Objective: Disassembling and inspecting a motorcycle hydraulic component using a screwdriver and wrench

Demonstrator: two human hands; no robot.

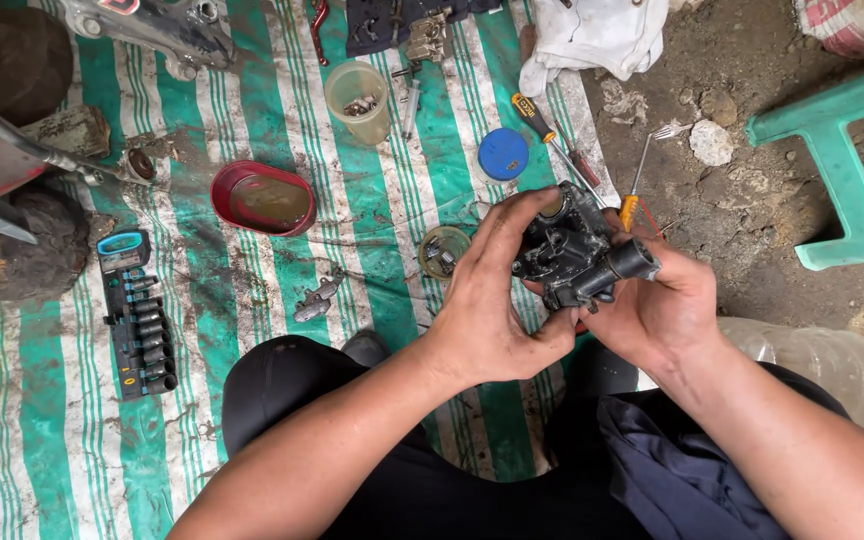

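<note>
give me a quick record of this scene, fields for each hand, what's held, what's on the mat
left hand: grips the black metal engine part from the left, fingers over its top
right hand: supports the same part from the right and below
held part: dirty, dark, with a round tube end pointing right
mat: green and white striped sheet on dirt ground
on mat: red bowl of brownish liquid, socket set, clear plastic cup, blue lid, screwdrivers
off mat: green plastic stool, white cloth

A green-and-white striped tarp (252,290) is covering the ground on the left. Bare, stony dirt (752,190) is showing to the right, where a green plastic stool (842,160) is standing. Soft daylight is falling evenly.
</note>
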